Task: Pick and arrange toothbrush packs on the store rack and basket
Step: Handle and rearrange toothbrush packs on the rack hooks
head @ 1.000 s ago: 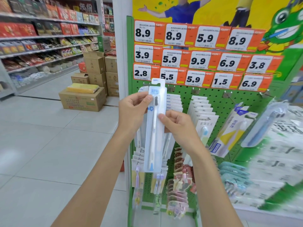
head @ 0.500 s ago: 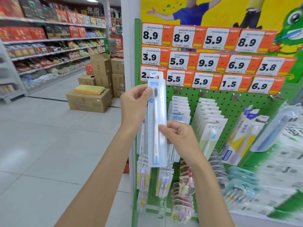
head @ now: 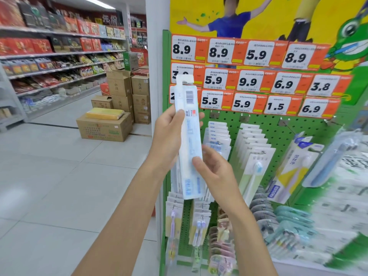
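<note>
gripping the upper half of a toothbrush pack (head: 191,136) with the left hand (head: 167,140), thumb across the near face, fingers curled behind. pinching the same pack lower down at its right edge with the right hand (head: 216,173), thumb on the near face. held upright, just in front of the left edge of the green pegboard rack (head: 278,132), barcode side toward the camera, hang tab on top and overlapping the orange price tags (head: 256,54) across the rack's upper part.

hanging on the rack just right of the held pack: a row of white packs marked "new" (head: 217,132), then white toothbrush packs (head: 256,168) with a blue-headed brush in front, then a yellow-and-white pack (head: 292,172). lower on the rack, under the held pack: purple toothbrush packs (head: 173,220). at the rack's lower right: teal packs (head: 292,216), blurred.

left of the rack, on the tiled floor: stacked cardboard boxes (head: 105,126), a yellow packet (head: 104,113) lying on the nearest. farther left of the rack: stocked store shelves (head: 59,54).
</note>
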The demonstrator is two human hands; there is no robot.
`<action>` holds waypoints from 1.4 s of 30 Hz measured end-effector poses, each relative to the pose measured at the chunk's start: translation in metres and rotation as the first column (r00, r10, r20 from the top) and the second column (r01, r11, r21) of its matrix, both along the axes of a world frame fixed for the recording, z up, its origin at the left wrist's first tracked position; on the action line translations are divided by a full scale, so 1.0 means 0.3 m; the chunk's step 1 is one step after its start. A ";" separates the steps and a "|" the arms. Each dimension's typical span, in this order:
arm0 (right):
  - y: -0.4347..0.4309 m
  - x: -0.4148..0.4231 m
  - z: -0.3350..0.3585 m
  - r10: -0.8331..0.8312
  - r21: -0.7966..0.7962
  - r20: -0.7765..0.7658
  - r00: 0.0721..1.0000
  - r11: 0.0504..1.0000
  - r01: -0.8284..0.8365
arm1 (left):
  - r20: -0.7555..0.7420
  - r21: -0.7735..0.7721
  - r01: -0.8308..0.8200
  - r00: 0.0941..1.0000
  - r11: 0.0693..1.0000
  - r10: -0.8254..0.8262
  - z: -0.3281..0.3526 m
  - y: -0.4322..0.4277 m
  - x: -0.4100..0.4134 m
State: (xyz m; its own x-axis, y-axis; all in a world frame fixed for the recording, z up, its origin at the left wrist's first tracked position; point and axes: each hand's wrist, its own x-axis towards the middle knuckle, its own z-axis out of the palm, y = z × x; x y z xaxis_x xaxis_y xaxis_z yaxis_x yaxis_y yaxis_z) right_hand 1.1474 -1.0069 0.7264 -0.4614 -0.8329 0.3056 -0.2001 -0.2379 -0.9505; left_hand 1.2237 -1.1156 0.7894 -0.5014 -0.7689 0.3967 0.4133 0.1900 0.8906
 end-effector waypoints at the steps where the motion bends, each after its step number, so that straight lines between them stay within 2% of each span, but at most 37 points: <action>1: 0.003 0.000 -0.008 0.056 0.047 0.024 0.998 0.997 -0.057 | -0.018 0.023 0.030 0.999 0.999 -0.030 -0.005 -0.007 0.003; 6: 0.006 0.007 -0.039 0.076 0.097 0.014 0.997 0.992 -0.077 | -0.071 0.093 0.119 0.991 0.989 -0.113 -0.038 -0.033 0.002; 10: 0.011 -0.004 -0.052 0.175 0.157 0.042 0.984 0.971 -0.179 | -0.095 0.132 0.131 0.988 0.983 -0.119 -0.054 -0.052 0.016; 15: 0.011 -0.009 -0.025 0.208 0.253 -0.049 0.977 0.949 -0.190 | -0.118 0.184 0.173 0.981 0.968 -0.153 -0.063 -0.051 0.040; 19: -0.035 -0.024 0.057 -0.077 0.080 -0.171 0.982 0.993 0.092 | -0.107 0.200 0.223 0.973 0.954 -0.205 -0.068 -0.047 0.061; 23: -0.082 -0.031 0.108 -0.213 -0.020 -0.224 0.951 0.977 0.214 | -0.117 0.207 0.296 0.954 0.933 -0.276 -0.069 -0.034 0.074; 26: -0.090 -0.017 0.104 -0.240 -0.038 -0.278 0.930 0.970 0.239 | -0.107 0.213 0.307 0.951 0.927 -0.291 -0.074 -0.033 0.085; 31: -0.092 -0.007 0.112 -0.255 -0.073 -0.279 0.926 0.967 0.244 | -0.104 0.216 0.323 0.946 0.922 -0.307 -0.067 -0.026 0.101; 36: -0.115 -0.035 0.196 -0.322 -0.247 -0.140 0.936 0.927 0.282 | -0.090 0.186 0.397 0.918 0.899 -0.387 -0.061 -0.002 0.104; 39: -0.132 -0.059 0.206 -0.342 -0.234 -0.201 0.918 0.927 0.294 | -0.100 0.202 0.463 0.887 0.863 -0.452 -0.064 0.003 0.099; 42: -0.127 -0.068 0.200 -0.366 -0.233 -0.271 0.890 0.922 0.308 | -0.106 0.213 0.461 0.887 0.862 -0.448 -0.069 0.003 0.084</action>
State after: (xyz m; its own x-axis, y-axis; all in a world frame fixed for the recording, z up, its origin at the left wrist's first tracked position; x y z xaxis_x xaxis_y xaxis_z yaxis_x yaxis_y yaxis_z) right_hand 1.1271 -1.0449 0.7864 -0.5647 -0.5614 0.6049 -0.5702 -0.2645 -0.7777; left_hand 1.2487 -1.1148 0.7687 -0.8007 -0.5320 0.2753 0.4511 -0.2332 0.8615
